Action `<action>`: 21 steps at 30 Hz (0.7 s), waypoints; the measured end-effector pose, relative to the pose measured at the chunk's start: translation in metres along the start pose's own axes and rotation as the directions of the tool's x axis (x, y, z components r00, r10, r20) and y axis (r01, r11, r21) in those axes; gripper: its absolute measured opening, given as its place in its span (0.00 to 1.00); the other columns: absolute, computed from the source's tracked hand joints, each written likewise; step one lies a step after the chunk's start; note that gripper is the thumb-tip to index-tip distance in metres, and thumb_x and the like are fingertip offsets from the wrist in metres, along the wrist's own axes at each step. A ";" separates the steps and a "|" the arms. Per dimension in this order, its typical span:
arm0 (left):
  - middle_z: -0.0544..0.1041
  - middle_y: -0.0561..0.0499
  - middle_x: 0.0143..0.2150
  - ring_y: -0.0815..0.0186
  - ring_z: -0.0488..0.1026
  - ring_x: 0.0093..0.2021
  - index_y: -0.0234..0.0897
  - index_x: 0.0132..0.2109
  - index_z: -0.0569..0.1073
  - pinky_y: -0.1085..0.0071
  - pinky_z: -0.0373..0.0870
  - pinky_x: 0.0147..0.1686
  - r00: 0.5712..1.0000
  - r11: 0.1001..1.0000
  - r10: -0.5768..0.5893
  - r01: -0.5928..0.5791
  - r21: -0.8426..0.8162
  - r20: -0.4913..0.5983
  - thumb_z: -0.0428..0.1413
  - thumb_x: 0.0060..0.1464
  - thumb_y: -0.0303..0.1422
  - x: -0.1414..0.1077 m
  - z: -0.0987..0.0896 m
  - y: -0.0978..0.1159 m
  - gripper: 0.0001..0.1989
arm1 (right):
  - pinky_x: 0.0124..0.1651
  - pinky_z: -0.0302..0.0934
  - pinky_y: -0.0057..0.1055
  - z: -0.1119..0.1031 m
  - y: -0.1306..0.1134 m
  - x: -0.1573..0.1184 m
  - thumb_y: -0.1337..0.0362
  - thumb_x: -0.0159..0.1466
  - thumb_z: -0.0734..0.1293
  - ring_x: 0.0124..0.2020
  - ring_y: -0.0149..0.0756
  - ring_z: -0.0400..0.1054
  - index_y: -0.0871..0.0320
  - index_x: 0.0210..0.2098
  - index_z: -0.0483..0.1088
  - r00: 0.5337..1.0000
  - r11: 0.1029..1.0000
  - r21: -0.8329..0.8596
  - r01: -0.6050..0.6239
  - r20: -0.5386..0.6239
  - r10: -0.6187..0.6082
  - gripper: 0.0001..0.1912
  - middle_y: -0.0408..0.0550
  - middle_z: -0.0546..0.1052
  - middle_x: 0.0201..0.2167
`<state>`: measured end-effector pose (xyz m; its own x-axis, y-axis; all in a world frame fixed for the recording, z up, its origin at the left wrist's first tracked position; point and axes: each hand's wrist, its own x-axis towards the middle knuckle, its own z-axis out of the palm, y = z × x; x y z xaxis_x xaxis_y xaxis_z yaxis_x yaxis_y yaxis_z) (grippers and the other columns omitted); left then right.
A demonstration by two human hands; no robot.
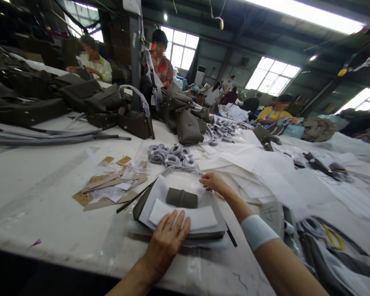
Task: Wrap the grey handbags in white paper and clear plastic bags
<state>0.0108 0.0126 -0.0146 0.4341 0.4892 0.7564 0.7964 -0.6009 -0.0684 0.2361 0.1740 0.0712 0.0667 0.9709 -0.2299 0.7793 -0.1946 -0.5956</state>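
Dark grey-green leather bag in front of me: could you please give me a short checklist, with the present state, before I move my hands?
1. Left hand rests on the folded white sheet: ok.
2. Small dark grey-green pouch lies beyond that sheet, not under the fingers: ok.
3. Right hand has firm hold of the clear plastic film: cannot tell.
4. Dark narrow strips are tucked in: not ok; one sticks out on each side of the bag.
5. Coiled grey straps are off the bag: ok, they lie beyond it.
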 end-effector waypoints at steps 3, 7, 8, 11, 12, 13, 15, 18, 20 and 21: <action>0.75 0.47 0.57 0.60 0.70 0.57 0.40 0.56 0.72 0.61 0.61 0.58 0.999 1.000 -0.008 0.009 0.018 -0.039 0.42 0.68 0.30 -0.004 0.004 -0.003 0.18 | 0.26 0.63 0.29 0.009 -0.002 0.021 0.61 0.53 0.74 0.22 0.39 0.72 0.61 0.21 0.73 0.993 0.988 -0.129 -0.085 0.069 0.095 0.11 0.49 0.75 0.16; 0.74 0.47 0.58 0.62 0.69 0.58 0.42 0.58 0.70 0.63 0.61 0.59 0.998 0.999 -0.028 0.027 0.018 0.058 0.43 0.67 0.30 -0.006 -0.007 -0.016 0.18 | 0.32 0.62 0.30 0.018 -0.003 0.030 0.57 0.51 0.76 0.31 0.44 0.74 0.60 0.22 0.72 0.993 0.970 -0.222 -0.101 0.036 0.112 0.13 0.53 0.78 0.23; 0.74 0.47 0.58 0.62 0.69 0.58 0.42 0.58 0.70 0.64 0.62 0.59 0.996 0.999 -0.033 0.032 0.012 0.087 0.43 0.67 0.30 -0.006 -0.011 -0.020 0.18 | 0.33 0.62 0.31 0.021 -0.002 0.031 0.56 0.51 0.76 0.33 0.45 0.74 0.59 0.23 0.72 0.994 0.968 -0.227 -0.102 0.019 0.109 0.14 0.53 0.78 0.25; 0.74 0.49 0.58 0.61 0.69 0.58 0.42 0.59 0.70 0.63 0.62 0.59 0.992 1.000 -0.031 0.030 0.008 0.119 0.43 0.67 0.29 -0.007 -0.021 -0.026 0.18 | 0.35 0.62 0.31 0.028 0.002 0.030 0.55 0.50 0.75 0.38 0.46 0.74 0.58 0.28 0.74 0.994 0.973 -0.206 -0.105 -0.039 0.099 0.14 0.53 0.79 0.31; 0.74 0.49 0.58 0.61 0.69 0.58 0.42 0.59 0.70 0.63 0.63 0.59 0.992 1.000 -0.021 0.019 0.015 0.124 0.43 0.67 0.29 -0.008 -0.022 -0.026 0.18 | 0.35 0.61 0.31 0.031 0.003 0.029 0.56 0.50 0.75 0.38 0.45 0.74 0.57 0.29 0.74 0.994 0.977 -0.187 -0.102 -0.057 0.093 0.13 0.52 0.79 0.32; 0.74 0.48 0.58 0.60 0.69 0.58 0.42 0.59 0.70 0.62 0.63 0.59 0.992 1.000 -0.009 0.006 0.026 0.127 0.44 0.67 0.29 -0.009 -0.022 -0.026 0.18 | 0.35 0.61 0.31 0.034 0.004 0.029 0.57 0.49 0.74 0.38 0.44 0.73 0.56 0.29 0.74 0.994 0.982 -0.163 -0.095 -0.072 0.084 0.11 0.51 0.79 0.31; 0.74 0.47 0.59 0.59 0.69 0.59 0.41 0.59 0.70 0.61 0.63 0.58 0.991 0.999 0.004 -0.010 0.049 0.132 0.45 0.67 0.28 -0.011 -0.021 -0.024 0.18 | 0.35 0.61 0.30 0.039 0.004 0.027 0.61 0.49 0.73 0.37 0.42 0.73 0.56 0.27 0.74 0.994 0.993 -0.097 -0.070 -0.092 0.061 0.07 0.48 0.78 0.28; 0.73 0.47 0.59 0.57 0.69 0.58 0.41 0.58 0.71 0.60 0.63 0.59 0.992 0.998 0.008 -0.017 0.064 0.130 0.46 0.66 0.29 -0.012 -0.019 -0.021 0.17 | 0.33 0.61 0.29 0.041 0.003 0.025 0.61 0.51 0.71 0.31 0.39 0.72 0.57 0.22 0.70 0.995 0.999 0.039 -0.009 -0.103 0.013 0.07 0.44 0.75 0.22; 0.74 0.47 0.59 0.57 0.70 0.58 0.41 0.58 0.71 0.60 0.63 0.59 0.992 0.998 -0.003 -0.004 0.059 0.123 0.46 0.66 0.29 -0.012 -0.018 -0.019 0.17 | 0.33 0.62 0.29 0.035 0.003 0.022 0.58 0.52 0.71 0.30 0.38 0.72 0.57 0.22 0.68 0.994 0.988 0.149 0.041 -0.110 -0.025 0.11 0.44 0.75 0.21; 0.74 0.47 0.58 0.58 0.70 0.58 0.41 0.58 0.71 0.60 0.63 0.59 0.993 0.998 -0.012 0.006 0.055 0.117 0.46 0.66 0.29 -0.012 -0.018 -0.019 0.17 | 0.34 0.63 0.30 0.031 0.004 0.018 0.55 0.53 0.70 0.30 0.37 0.72 0.57 0.23 0.67 0.993 0.976 0.207 0.069 -0.112 -0.046 0.13 0.45 0.76 0.22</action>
<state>-0.0169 0.0070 -0.0108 0.4706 0.5667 0.6763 0.8208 -0.5623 -0.0999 0.2209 0.1865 0.0411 0.1003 0.9884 -0.1143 0.6360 -0.1521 -0.7566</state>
